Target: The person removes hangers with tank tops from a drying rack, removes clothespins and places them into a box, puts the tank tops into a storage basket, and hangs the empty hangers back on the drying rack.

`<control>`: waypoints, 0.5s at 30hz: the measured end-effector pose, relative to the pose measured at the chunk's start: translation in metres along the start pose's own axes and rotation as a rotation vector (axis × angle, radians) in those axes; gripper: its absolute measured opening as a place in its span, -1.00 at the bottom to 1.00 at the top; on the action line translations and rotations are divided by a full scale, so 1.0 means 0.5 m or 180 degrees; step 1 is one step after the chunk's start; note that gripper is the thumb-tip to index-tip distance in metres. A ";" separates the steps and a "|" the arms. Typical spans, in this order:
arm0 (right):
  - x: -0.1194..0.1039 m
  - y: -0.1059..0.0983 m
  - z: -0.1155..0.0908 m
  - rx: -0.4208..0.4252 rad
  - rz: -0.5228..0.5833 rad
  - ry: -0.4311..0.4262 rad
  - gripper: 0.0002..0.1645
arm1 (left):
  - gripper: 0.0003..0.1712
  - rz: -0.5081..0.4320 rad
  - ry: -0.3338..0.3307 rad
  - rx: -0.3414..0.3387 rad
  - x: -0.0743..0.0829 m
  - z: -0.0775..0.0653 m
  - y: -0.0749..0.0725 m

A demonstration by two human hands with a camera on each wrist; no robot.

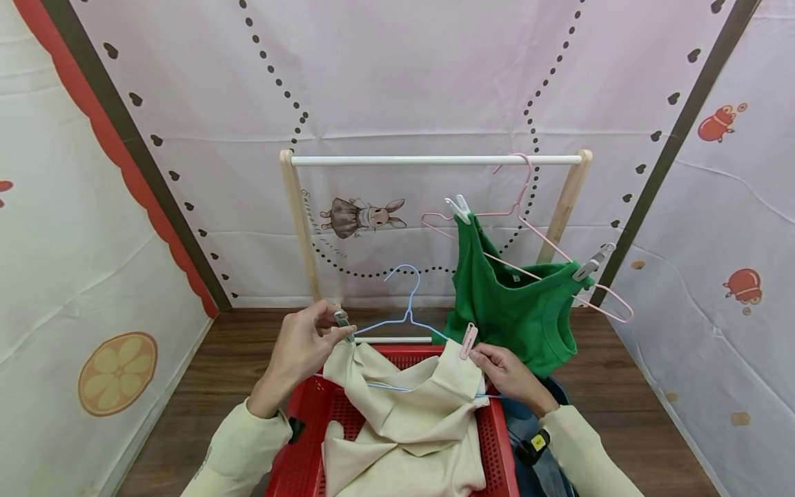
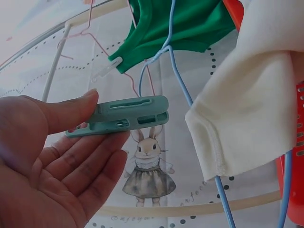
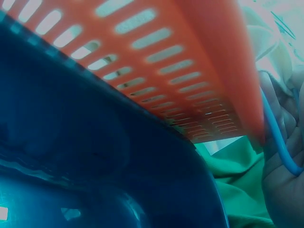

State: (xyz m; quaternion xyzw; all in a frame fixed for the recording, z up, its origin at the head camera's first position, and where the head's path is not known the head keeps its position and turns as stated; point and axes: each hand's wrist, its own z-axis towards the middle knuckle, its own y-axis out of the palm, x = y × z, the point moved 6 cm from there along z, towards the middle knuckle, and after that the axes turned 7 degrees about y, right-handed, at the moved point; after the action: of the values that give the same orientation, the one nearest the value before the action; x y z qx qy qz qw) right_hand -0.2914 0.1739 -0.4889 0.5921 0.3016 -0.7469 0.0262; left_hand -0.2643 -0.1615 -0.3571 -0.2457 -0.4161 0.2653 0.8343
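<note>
Between thumb and fingers, my left hand pinches a green clothespin. In the left wrist view the clothespin is apart from the cream sleeveless top. A blue hanger runs through that top, its hook pointing up. The top drapes down over the red basket. On its right shoulder sits a pink clothespin. Just beside that clothespin, my right hand grips the shoulder of the top. The right wrist view shows the blue hanger's end against the right hand's curled fingers.
Under the top stands a red perforated basket, with a dark blue tub to its right. Behind is a rack with a white bar. From it a green top hangs tilted on a pink hanger, held by two pale clothespins.
</note>
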 end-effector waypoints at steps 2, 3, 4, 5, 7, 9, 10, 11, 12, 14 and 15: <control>0.000 0.000 0.000 0.0001 -0.0018 -0.0005 -0.74 | -0.77 0.0012 -0.0014 -0.0019 0.003 -0.002 0.001; 0.000 0.000 0.000 -0.0002 -0.0019 -0.0015 -0.74 | -0.77 0.0016 -0.0017 -0.0027 0.004 -0.003 0.003; 0.001 0.000 0.001 -0.0007 -0.0016 -0.0022 -0.74 | -0.76 0.0019 -0.0030 -0.0041 0.006 -0.004 0.004; 0.001 0.001 0.001 -0.0013 -0.0011 -0.0040 -0.74 | -0.75 0.0011 -0.0037 -0.0059 0.008 -0.005 0.005; 0.002 0.002 0.001 -0.0028 0.0010 -0.0058 -0.74 | -0.73 -0.0016 -0.0051 -0.0089 0.013 -0.008 0.008; 0.004 0.002 0.001 -0.0037 0.0027 -0.0062 -0.75 | -0.72 -0.0053 -0.0047 -0.0115 0.017 -0.009 0.011; 0.004 0.002 0.001 -0.0034 0.0026 -0.0055 -0.75 | -0.71 -0.0076 -0.0049 -0.0132 0.019 -0.009 0.012; 0.004 0.001 0.002 -0.0029 0.0022 -0.0052 -0.75 | -0.71 -0.0117 -0.0047 -0.0144 0.021 -0.010 0.014; 0.004 0.001 0.002 -0.0025 0.0018 -0.0042 -0.75 | -0.71 -0.0148 -0.0056 -0.0162 0.021 -0.010 0.015; 0.002 0.000 0.002 -0.0018 0.0008 -0.0040 -0.75 | -0.71 -0.0202 -0.0074 -0.0207 0.022 -0.011 0.019; 0.001 0.000 0.002 -0.0018 0.0003 -0.0041 -0.75 | -0.71 -0.0229 -0.0084 -0.0229 0.023 -0.012 0.021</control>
State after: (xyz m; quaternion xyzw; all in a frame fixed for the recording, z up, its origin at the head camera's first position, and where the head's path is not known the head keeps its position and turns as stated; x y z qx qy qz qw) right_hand -0.2923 0.1736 -0.4891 0.5873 0.3032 -0.7498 0.0301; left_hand -0.2561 -0.1477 -0.3603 -0.2569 -0.4449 0.2232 0.8284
